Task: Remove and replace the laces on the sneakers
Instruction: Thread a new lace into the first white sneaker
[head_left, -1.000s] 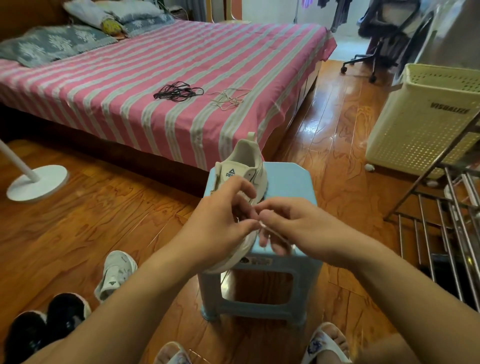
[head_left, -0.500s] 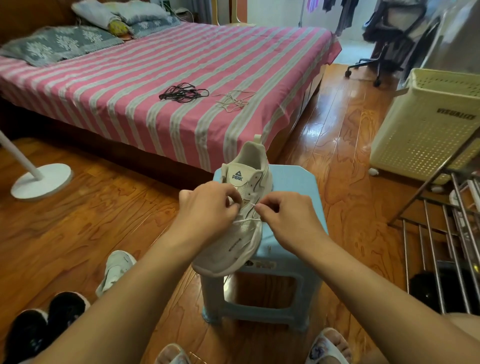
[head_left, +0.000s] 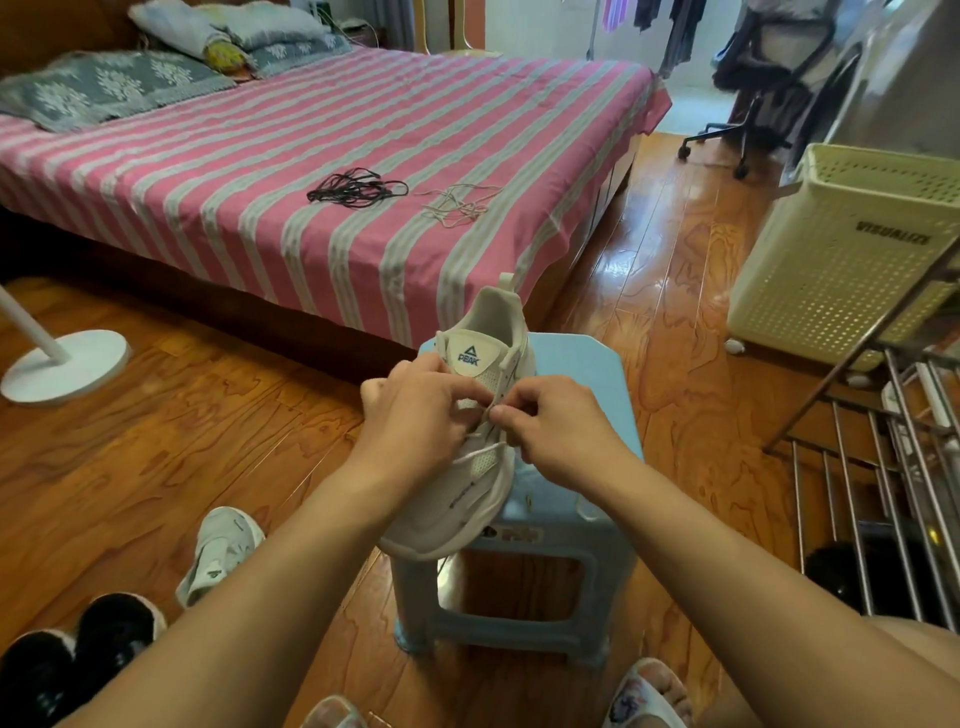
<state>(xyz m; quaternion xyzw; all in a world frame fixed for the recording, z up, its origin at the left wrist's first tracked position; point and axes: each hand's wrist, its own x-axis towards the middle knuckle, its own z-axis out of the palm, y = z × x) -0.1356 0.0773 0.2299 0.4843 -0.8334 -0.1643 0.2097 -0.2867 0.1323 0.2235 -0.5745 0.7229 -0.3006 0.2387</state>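
Polished wood flooring (head_left: 218, 426) runs under a blue plastic stool (head_left: 582, 364), and on that stool sits the white sneaker (head_left: 467, 499), toe toward the person, heel toward the bed (head_left: 311, 130). A second ago both hands were bunched low over the toe end; now they have climbed to the eyelets just below the tongue. The left hand (head_left: 415, 415) curls round the shoe's left flank and pinches at the lace (head_left: 480, 453), while the right hand (head_left: 556, 426) pinches the lace tip at an eyelet — one white span already crosses lower down, so threading looks roughly midway. On the striped bedspread, far from the stool, lie a black lace bundle (head_left: 356, 188) and a pale lace tangle (head_left: 457, 205). Its white mate (head_left: 221, 551) waits on the floor, near left, beside dark shoes (head_left: 78, 660) — a cream basket (head_left: 852, 249) stands right.
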